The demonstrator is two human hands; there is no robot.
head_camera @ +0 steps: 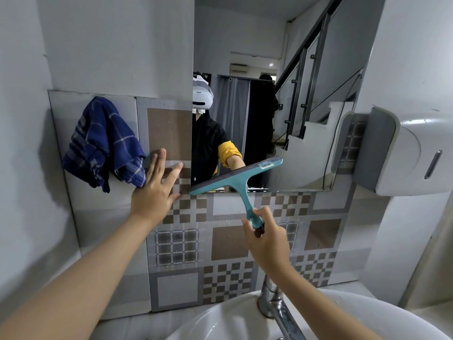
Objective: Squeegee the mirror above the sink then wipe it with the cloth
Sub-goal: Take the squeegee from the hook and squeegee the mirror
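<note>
Two hands: right hand [266,238] grips squeegee [239,179] on mirror [306,94]; left hand [157,190] flat, empty, beside cloth [103,143].

Teal squeegee [241,182], blue checked cloth [103,143], brown-and-grey chequered tiles [228,241], white sink [220,322], grey dispenser [402,148]

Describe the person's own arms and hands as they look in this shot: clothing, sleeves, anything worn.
Both forearms are bare from the frame edge to the wrist, with no watch, bracelet, glove or ring visible on the left hand or the right hand. The fingers are uncovered. In the mirror, the reflection shows a black top and a yellow sleeve bunched up around the elbow of one arm.
</note>
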